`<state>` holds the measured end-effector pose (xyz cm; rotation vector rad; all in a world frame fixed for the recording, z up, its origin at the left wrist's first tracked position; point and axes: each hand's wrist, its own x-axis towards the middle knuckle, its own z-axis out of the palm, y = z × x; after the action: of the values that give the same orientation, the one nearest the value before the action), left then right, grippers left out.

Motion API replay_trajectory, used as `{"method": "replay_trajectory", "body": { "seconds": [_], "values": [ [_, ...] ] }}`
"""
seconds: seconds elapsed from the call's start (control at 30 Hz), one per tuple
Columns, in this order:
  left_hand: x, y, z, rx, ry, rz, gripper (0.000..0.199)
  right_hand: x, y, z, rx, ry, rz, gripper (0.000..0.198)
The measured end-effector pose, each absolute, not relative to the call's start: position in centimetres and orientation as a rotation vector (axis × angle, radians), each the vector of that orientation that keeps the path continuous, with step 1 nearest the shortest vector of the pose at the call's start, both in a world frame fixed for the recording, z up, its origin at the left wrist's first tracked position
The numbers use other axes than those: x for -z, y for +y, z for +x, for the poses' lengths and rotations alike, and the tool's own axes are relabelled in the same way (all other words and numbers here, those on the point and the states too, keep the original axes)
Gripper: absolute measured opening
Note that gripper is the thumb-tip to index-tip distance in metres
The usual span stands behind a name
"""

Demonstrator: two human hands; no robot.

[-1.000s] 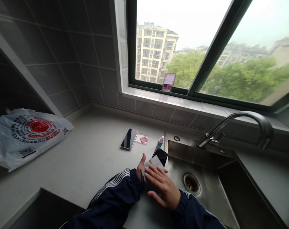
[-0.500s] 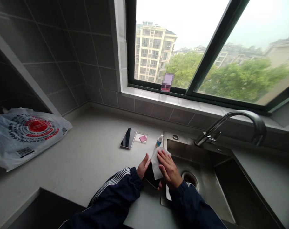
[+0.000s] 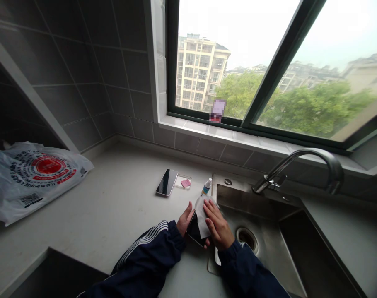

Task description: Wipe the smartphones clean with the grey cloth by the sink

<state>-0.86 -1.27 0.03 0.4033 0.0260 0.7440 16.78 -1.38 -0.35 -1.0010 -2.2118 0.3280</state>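
My left hand (image 3: pixel 184 218) grips a dark smartphone (image 3: pixel 194 230) from its left side and below, with fingertips showing at its lower right edge. Over the phone's upper right face lies a white tissue (image 3: pixel 201 217). My right hand (image 3: pixel 218 225) rests on that tissue with its fingers stretched out, pressing it flat to the phone. Just beyond stands a small spray bottle (image 3: pixel 206 187) with a white cap, beside the sink. Further left on the counter lies a second smartphone (image 3: pixel 167 182), screen up. Touching it is a clear phone case (image 3: pixel 184 187) with a pink square piece (image 3: pixel 185 183) on it.
The steel sink (image 3: pixel 213 182) lies to the right, partly under my right forearm, with a curved faucet (image 3: pixel 300 153) behind it. A white printed plastic bag (image 3: pixel 36 174) sits on the counter (image 3: pixel 120 198) at the far left. A window (image 3: pixel 247 120) rises behind.
My right hand and the tissue have shifted slightly left and down over the phone. The whole view has tilted a little; my left hand still grips the phone.
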Motion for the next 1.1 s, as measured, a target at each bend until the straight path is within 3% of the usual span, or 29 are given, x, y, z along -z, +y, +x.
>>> {"method": "replay_trajectory", "body": {
  "seconds": [1.1],
  "values": [
    [-0.9,-1.3,-0.82,-0.741,0.154,0.346,0.071,0.61,-1.43,16.81,-0.362,-2.118,-1.058,0.045]
  ]
}}
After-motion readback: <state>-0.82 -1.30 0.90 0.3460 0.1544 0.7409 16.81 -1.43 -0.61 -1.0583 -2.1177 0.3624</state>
